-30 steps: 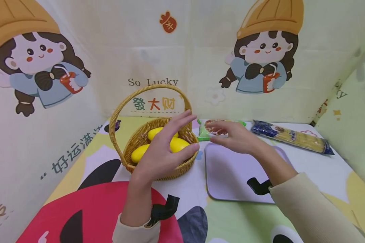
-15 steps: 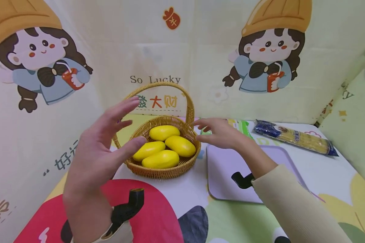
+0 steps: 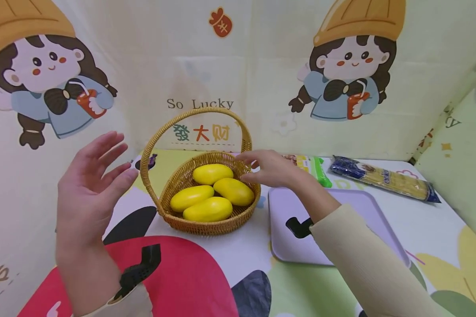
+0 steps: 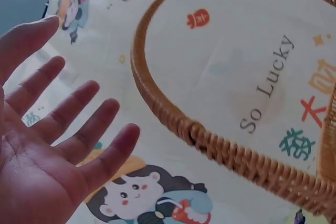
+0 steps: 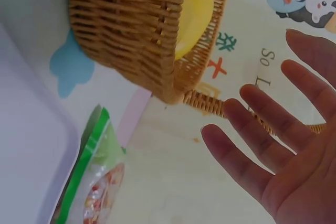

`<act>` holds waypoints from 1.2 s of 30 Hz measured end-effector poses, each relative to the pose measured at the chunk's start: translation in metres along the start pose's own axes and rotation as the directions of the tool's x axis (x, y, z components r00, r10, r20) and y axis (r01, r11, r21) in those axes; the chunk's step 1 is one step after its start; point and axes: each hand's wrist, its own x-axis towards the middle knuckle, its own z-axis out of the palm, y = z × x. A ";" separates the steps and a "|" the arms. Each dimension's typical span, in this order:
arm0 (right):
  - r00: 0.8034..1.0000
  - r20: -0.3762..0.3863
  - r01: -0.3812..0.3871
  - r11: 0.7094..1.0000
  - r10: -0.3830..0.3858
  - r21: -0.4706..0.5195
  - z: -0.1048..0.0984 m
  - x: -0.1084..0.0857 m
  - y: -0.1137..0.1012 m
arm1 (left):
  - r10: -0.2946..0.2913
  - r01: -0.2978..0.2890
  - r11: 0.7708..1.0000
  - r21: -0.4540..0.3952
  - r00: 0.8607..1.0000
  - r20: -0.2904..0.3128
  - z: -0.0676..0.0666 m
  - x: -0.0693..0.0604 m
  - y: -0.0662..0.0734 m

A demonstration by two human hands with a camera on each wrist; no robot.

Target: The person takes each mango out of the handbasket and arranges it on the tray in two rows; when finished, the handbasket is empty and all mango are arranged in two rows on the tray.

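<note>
A wicker basket point(image 3: 210, 226) with a tall arched handle holds several yellow mango-like fruits point(image 3: 208, 209). The left hand point(image 3: 89, 193) is raised to the left of the basket, fingers spread and holding nothing; in the left wrist view this hand point(image 4: 58, 145) is apart from the basket handle point(image 4: 231, 153). At the basket's right side, the right hand point(image 3: 271, 169) hovers by the base of the handle with fingers loosely bent and no object in them. The right wrist view shows that hand point(image 5: 294, 150) with spread fingers beside the basket point(image 5: 126, 30); contact with the handle cannot be told.
A lilac tray point(image 3: 301, 246) lies right of the basket. Behind it are a green-edged food packet point(image 3: 315, 169), partly behind the right hand, and a blue-ended pack of noodles point(image 3: 384, 178). A small dark purple item point(image 3: 152, 161) lies behind the basket handle at the left.
The left hand has moved from over the basket out to the left, uncovering the fruits. The right hand has shifted left, from in front of the food packet to the basket's right side.
</note>
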 end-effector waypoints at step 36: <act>0.963 0.269 -0.013 0.993 -0.019 0.114 0.011 0.050 -0.007 | -0.536 0.460 0.842 0.282 0.656 0.531 -0.045 0.005 -0.128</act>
